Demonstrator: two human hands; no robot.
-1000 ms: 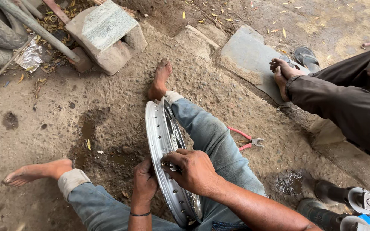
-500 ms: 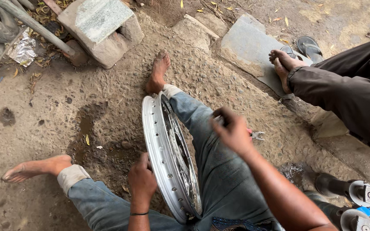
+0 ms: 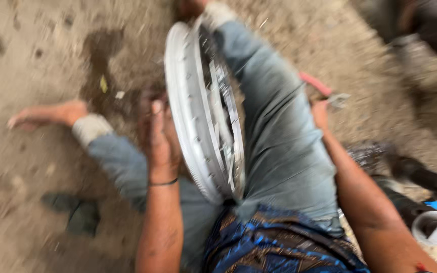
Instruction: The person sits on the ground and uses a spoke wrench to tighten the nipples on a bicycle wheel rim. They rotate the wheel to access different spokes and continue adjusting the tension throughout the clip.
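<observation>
my view is blurred by motion. a silver rim [image 3: 198, 111] stands on edge between my legs, its flat side facing left and right, its round outline running from near my lap up toward my far foot. my left hand [image 3: 159, 141] rests against the rim's left side, fingers pointing up, flat rather than curled; i cannot tell if it truly grips. my right hand [image 3: 320, 112] is stretched out to the right of the rim, past my right thigh, just touching or about to touch red-handled pliers [image 3: 323, 91] lying on the dirt. the pliers' long axis slants up-left to down-right, handles left of the jaws. i cannot tell whether those fingers have closed. the right hand is much nearer the pliers than the left. lower right of the rim, two small round tubs [image 3: 433, 228] sit on the ground; their contents are not readable. a dark lump [image 3: 77, 212] lies lower left of the rim.
</observation>
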